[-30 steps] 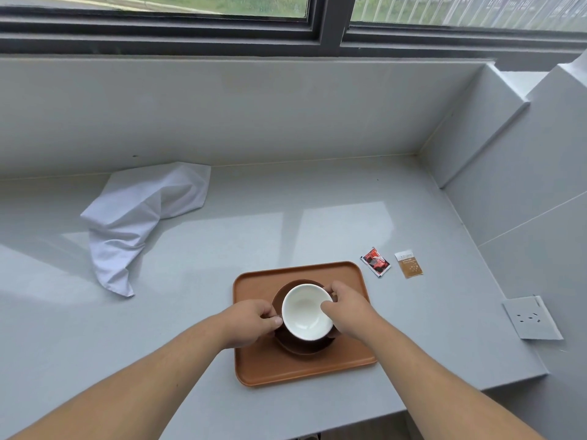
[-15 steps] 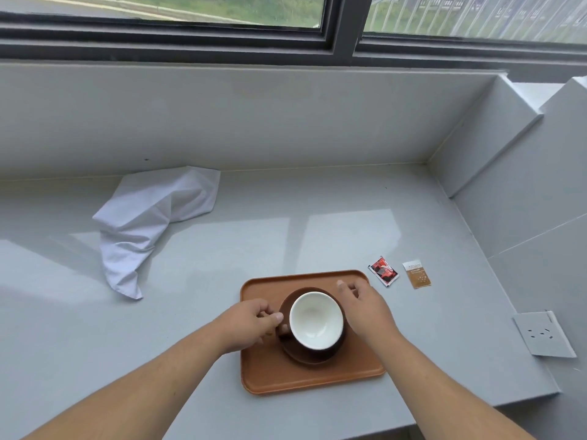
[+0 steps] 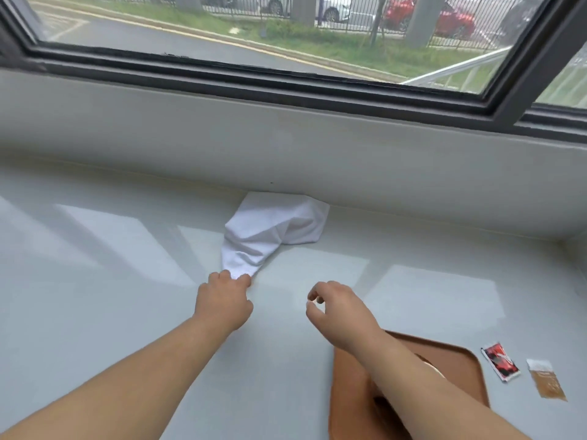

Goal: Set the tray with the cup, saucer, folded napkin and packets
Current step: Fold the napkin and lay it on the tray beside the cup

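A crumpled white napkin (image 3: 273, 231) lies on the grey counter against the back wall. My left hand (image 3: 224, 300) touches its near corner, fingertips on the cloth; a firm grip cannot be made out. My right hand (image 3: 336, 308) hovers to the right of it, fingers curled and apart, holding nothing. The brown tray (image 3: 460, 369) sits at lower right under my right forearm, which hides most of the cup and the dark saucer (image 3: 386, 408). A red packet (image 3: 500, 362) and a brown packet (image 3: 546, 379) lie on the counter right of the tray.
The grey counter (image 3: 111, 281) runs left to right below a white sill wall and a dark-framed window (image 3: 286, 81). Bright window reflections lie on the counter surface.
Both hands have left the cup on the tray and moved forward and left to the napkin. The view has swung left and up, so the tray now sits at lower right.
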